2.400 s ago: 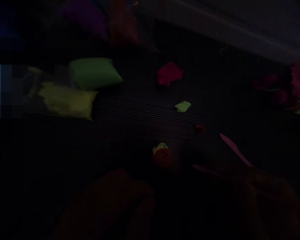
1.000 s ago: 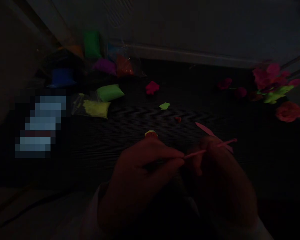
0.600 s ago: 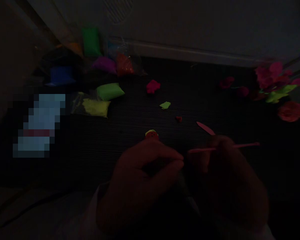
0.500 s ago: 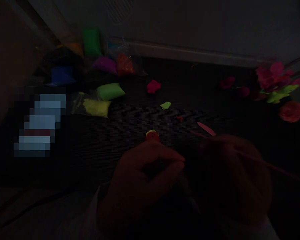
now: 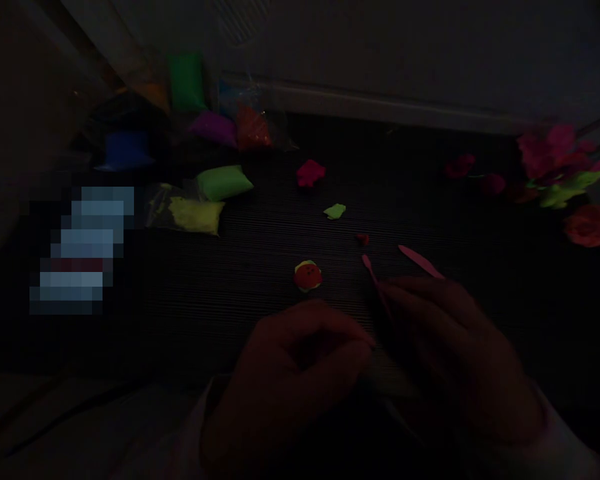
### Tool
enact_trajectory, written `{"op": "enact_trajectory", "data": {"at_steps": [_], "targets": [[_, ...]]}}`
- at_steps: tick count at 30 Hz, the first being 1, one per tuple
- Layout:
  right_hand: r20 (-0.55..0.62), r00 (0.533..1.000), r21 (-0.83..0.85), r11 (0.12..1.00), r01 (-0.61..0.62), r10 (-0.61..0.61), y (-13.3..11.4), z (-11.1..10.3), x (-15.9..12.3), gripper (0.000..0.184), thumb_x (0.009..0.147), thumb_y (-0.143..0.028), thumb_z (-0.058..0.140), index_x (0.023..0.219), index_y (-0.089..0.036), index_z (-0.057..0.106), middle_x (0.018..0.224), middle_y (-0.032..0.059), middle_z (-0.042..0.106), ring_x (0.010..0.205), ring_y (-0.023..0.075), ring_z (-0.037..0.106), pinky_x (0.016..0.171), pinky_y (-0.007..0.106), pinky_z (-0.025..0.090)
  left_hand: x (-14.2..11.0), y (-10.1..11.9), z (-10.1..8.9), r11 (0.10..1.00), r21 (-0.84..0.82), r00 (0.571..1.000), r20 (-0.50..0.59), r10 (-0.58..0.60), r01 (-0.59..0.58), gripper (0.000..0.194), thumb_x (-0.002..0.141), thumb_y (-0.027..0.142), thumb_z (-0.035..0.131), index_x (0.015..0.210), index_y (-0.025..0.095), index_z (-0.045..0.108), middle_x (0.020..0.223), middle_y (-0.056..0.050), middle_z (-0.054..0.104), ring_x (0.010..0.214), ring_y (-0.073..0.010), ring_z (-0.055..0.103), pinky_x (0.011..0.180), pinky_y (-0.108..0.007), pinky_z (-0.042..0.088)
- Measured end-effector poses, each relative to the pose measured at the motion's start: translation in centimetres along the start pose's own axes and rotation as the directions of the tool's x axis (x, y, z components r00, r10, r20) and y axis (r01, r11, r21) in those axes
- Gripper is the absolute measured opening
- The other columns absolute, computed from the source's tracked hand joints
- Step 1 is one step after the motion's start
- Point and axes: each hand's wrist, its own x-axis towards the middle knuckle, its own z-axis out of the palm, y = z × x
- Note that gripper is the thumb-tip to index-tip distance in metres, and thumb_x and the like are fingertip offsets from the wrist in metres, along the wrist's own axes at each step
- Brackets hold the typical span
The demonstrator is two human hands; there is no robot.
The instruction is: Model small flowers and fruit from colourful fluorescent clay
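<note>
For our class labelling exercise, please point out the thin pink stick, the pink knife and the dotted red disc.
Thin pink stick (image 5: 373, 277), head view: shaft.
Pink knife (image 5: 420, 261), head view: blade.
Dotted red disc (image 5: 307, 277), head view: top face.

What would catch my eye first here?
Probably the pale, pixelated patch at the left, the brightest thing in a very dark picture. Next come the pink and red flowers at the far right and the coloured packets at the upper left. Nearer the middle, a round red piece with dark dots lies on the dark table, just beyond the left hand.
</note>
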Motion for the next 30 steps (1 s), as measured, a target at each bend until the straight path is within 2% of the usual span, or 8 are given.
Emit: {"op": "enact_trajectory", "data": {"at_steps": [2,4,7,13,17,23,30], "targets": [[-0.004,0.998,0.180,0.982,-0.059,0.061,-1.4,-0.7,-0.2,0.033,0.077,-0.017,0.047,0.109,-0.026,0.050,0.093,0.0052,0.061,0.081,0.0175,0.057,0.062,0.029,0.048,-0.1,-0.2,0.2,0.999,-0.012,0.999,0.011,-0.032,0.032,0.006,0.067,0.019,0.058,0.066,0.021,0.063,0.063,0.005,0.059,0.058,-0.0073,0.053,0.053,-0.015,0.043],[0.013,0.999,0.335,0.941,-0.052,0.050,-2.7,-1.1,-0.1,0.037,0.075,-0.019,0.051,0.111,-0.029,0.049,0.086,0.0023,0.063,0.074,0.0158,0.059,0.057,0.026,0.049,-0.1,-0.3,0.3,0.999,-0.008,0.998,0.020,-0.051,0.051,0.005,0.067,0.019,0.058,0.065,0.020,0.063,0.062,0.004,0.059,0.058,-0.0082,0.054,0.053,-0.016,0.043],[0.031,0.999,0.418,0.907,-0.042,0.032,-3.6,-1.0,0.5,0.038,0.073,-0.015,0.055,0.107,-0.030,0.053,0.081,0.0002,0.065,0.069,0.0142,0.061,0.054,0.023,0.049,0.1,-0.4,0.3,0.997,0.013,0.997,0.028,-0.076,0.076,0.006,0.066,0.018,0.057,0.064,0.018,0.062,0.060,0.002,0.058,0.057,-0.0089,0.053,0.052,-0.017,0.043],[0.046,0.998,0.418,0.908,0.014,-0.037,-3.2,-0.8,1.3,0.031,0.073,-0.012,0.051,0.102,-0.024,0.056,0.077,0.0009,0.064,0.066,0.0130,0.060,0.056,0.023,0.049,0.3,-0.6,-0.2,0.996,0.017,0.995,0.055,-0.089,0.088,0.007,0.068,0.020,0.057,0.064,0.019,0.063,0.062,0.003,0.059,0.060,-0.0087,0.055,0.054,-0.017,0.043],[0.008,1.000,0.340,0.940,-0.010,0.007,-2.9,-1.0,1.3,0.024,0.072,-0.012,0.052,0.092,-0.024,0.058,0.077,0.0016,0.064,0.068,0.0146,0.059,0.052,0.024,0.048,0.2,-0.7,-0.9,0.998,0.032,0.997,0.047,-0.063,0.062,0.007,0.068,0.019,0.057,0.066,0.020,0.064,0.064,0.004,0.061,0.060,-0.0078,0.055,0.056,-0.016,0.043],[-0.082,0.993,0.316,0.947,-0.059,0.090,-2.1,-0.1,1.4,0.017,0.071,-0.017,0.056,0.086,-0.027,0.056,0.076,0.0014,0.062,0.068,0.0166,0.058,0.051,0.028,0.047,0.1,-0.7,-2.0,0.997,0.055,0.998,-0.043,-0.047,0.049,0.001,0.064,0.020,0.061,0.064,0.021,0.061,0.057,0.004,0.057,0.053,-0.0075,0.051,0.048,-0.016,0.041],[-0.049,0.992,0.290,0.952,-0.098,0.117,-1.8,0.7,1.6,0.012,0.072,-0.020,0.057,0.082,-0.025,0.054,0.076,0.0009,0.061,0.069,0.0160,0.058,0.056,0.029,0.048,0.0,-0.9,-2.1,0.998,0.061,0.998,-0.060,0.015,-0.011,0.005,0.064,0.021,0.062,0.061,0.021,0.058,0.055,0.005,0.056,0.051,-0.0065,0.050,0.046,-0.015,0.040]]}}
